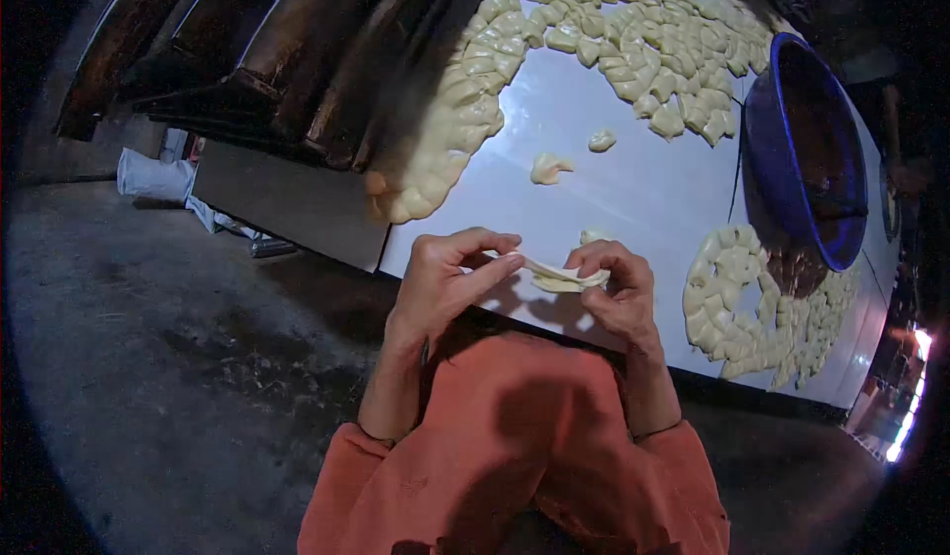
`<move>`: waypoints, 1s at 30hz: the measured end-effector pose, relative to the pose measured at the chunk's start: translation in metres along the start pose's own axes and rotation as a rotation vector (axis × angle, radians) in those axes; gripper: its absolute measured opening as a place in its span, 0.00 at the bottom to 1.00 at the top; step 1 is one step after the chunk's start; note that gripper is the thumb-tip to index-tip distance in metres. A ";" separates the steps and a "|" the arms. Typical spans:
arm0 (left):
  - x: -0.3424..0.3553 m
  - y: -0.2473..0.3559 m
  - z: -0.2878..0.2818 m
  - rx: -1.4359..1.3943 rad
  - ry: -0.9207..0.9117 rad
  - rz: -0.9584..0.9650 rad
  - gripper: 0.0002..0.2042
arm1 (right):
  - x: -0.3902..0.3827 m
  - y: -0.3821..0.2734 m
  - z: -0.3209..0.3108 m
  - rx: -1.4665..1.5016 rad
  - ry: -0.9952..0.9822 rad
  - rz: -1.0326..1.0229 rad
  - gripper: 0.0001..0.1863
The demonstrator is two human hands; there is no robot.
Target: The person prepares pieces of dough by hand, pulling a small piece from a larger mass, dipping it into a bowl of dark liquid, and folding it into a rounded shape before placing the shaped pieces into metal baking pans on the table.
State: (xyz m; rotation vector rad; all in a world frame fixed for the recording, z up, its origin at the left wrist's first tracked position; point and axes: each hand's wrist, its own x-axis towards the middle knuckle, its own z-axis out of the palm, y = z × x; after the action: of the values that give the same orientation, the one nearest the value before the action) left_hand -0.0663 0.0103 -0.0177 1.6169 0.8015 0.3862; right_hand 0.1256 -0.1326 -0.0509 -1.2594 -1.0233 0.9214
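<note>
Between my two hands, a pale piece of dough (pixel 557 276) is stretched and folded over above the near edge of the white table (pixel 594 209). My left hand (pixel 460 273) pinches its left end between thumb and fingertips. At the other end, my right hand (pixel 618 288) grips the dough with curled fingers. A small dough lump (pixel 594 237) shows just behind my right hand, partly hidden by it. Farther back on the tabletop lie two loose bits, a curved dough piece (pixel 549 168) and a smaller dough ball (pixel 602 140).
Many shaped dough pieces (pixel 653 41) cover the table's far side and left edge. More dough pieces (pixel 732 288) form a ring at the right, beside a large blue basin (pixel 792 149). Dark stacked trays (pixel 287 50) overhang the left. A white sack (pixel 156 176) sits beyond them.
</note>
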 end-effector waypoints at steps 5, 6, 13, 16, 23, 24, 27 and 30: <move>-0.019 -0.029 -0.056 -0.294 0.464 -0.050 0.06 | -0.007 0.002 -0.015 0.237 0.261 0.120 0.10; -0.031 -0.036 -0.068 -0.268 0.569 -0.054 0.07 | -0.003 -0.007 -0.013 0.298 0.309 0.141 0.10; -0.090 -0.129 -0.081 -0.639 1.053 -0.223 0.15 | 0.004 -0.018 -0.006 0.153 0.305 0.243 0.12; -0.108 -0.177 -0.074 -0.808 1.128 -0.294 0.21 | 0.014 -0.026 0.009 0.010 0.216 0.224 0.11; -0.089 -0.262 -0.108 -0.624 1.045 -0.837 0.20 | 0.024 0.021 -0.014 -0.050 0.116 0.195 0.08; -0.086 -0.278 -0.120 -0.629 1.062 -0.835 0.20 | 0.026 0.020 -0.011 -0.046 0.099 0.193 0.08; -0.074 -0.345 -0.146 -0.226 0.815 -0.973 0.28 | 0.028 0.018 -0.012 -0.047 0.082 0.229 0.10; -0.050 -0.367 -0.155 0.151 0.788 -0.919 0.27 | 0.021 0.015 -0.016 -0.119 0.119 0.256 0.10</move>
State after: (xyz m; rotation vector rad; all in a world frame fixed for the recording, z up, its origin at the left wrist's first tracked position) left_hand -0.3067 0.1003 -0.3267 1.0275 2.0861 0.2796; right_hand 0.1469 -0.1153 -0.0642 -1.5524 -0.8454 0.9774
